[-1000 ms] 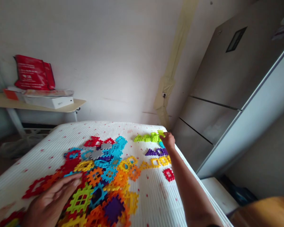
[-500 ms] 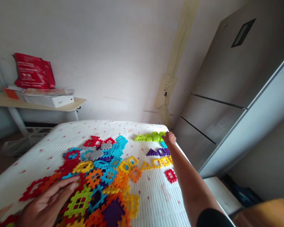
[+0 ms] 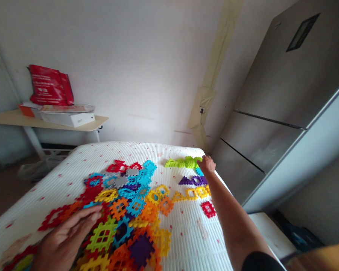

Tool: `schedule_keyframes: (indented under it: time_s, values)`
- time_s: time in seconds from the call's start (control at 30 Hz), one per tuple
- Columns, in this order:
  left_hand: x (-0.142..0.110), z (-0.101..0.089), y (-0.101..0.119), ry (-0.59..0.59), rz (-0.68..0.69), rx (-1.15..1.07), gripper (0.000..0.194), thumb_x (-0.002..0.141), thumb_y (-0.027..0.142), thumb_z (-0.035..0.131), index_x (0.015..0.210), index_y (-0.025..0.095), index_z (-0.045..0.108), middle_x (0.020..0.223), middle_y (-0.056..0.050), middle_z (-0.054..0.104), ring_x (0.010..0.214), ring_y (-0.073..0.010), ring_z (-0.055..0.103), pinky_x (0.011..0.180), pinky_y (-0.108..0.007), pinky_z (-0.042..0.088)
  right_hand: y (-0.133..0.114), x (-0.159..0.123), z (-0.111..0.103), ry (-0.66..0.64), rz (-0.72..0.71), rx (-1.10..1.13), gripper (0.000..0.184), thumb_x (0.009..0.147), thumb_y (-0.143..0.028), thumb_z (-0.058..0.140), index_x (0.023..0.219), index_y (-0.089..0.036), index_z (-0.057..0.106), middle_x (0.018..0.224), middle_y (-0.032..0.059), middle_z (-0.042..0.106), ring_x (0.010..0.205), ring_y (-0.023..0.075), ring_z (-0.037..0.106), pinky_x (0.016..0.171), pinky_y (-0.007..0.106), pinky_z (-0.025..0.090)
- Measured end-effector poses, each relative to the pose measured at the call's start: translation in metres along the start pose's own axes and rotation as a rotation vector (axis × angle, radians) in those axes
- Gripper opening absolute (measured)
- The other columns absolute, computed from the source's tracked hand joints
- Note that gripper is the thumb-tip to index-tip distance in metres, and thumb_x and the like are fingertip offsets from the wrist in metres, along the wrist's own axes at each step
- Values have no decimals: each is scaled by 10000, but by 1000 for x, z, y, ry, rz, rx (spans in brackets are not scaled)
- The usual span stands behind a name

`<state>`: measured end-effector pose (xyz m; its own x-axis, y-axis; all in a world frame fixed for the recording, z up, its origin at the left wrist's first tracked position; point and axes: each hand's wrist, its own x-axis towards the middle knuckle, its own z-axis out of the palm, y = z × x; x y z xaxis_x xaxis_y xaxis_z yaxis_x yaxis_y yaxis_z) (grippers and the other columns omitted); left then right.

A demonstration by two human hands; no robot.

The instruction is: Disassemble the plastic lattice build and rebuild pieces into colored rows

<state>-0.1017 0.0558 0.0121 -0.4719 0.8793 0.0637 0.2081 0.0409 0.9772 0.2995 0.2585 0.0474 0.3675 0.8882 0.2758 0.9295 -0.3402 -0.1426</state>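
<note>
My left hand (image 3: 66, 237) hovers over the near left side of a heap of plastic interlocking tiles. Its fingers are stretched forward, thumb near the forefinger, with nothing visible in them. A lime-green window tile (image 3: 102, 236) lies just right of it, and a purple tile (image 3: 141, 249) further right. At the far right of the bed-like surface, my right hand (image 3: 208, 164) is closed at the end of a lime-green row of tiles (image 3: 183, 162); its fingertips are partly hidden. Blue tiles (image 3: 199, 171) sit just below that hand, partly covered.
A purple row (image 3: 193, 180), a yellow row (image 3: 191, 194) and a red tile (image 3: 208, 209) lie nearer me on the white spotted cover (image 3: 190, 241). A grey fridge (image 3: 260, 109) stands right. A side table (image 3: 14, 117) at left bears a red bag (image 3: 51, 86) and boxes.
The view has shifted slightly, so most things appear a little further right. My right hand stays at the end of the green row, and my left hand stays over the heap.
</note>
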Motion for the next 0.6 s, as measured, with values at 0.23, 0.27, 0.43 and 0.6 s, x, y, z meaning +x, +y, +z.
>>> schedule_keyframes:
  time_s: [0.23,0.27,0.43,0.6]
  values:
    - [1,-11,22,9,-101,-575,286,498,370,792,723,209,719,682,4,719,647,-127,627,580,-183,513,-28,-53,-8,183,-427,209,278,839,-203,458,1047,-128,627,1073,118,614,1002,219,545,868,318,395]
    - [2,-13,24,8,-98,-658,261,501,331,792,718,206,719,675,7,713,646,-120,620,593,-185,513,-34,-68,-5,195,-547,265,255,841,-199,460,1012,-134,637,1039,113,627,971,214,557,860,317,402]
    - [4,-23,35,7,-80,-839,130,558,245,732,682,211,712,632,19,679,647,-111,602,607,-203,505,-58,-151,4,175,-964,485,208,886,-190,423,912,-175,628,937,90,645,852,183,581,774,308,426]
    - [0,-30,44,-60,33,-310,218,607,350,683,767,204,712,702,-15,711,672,-172,630,602,-251,491,-63,-201,3,134,-1125,539,185,894,-173,415,879,-185,598,855,81,632,774,171,577,724,297,430]
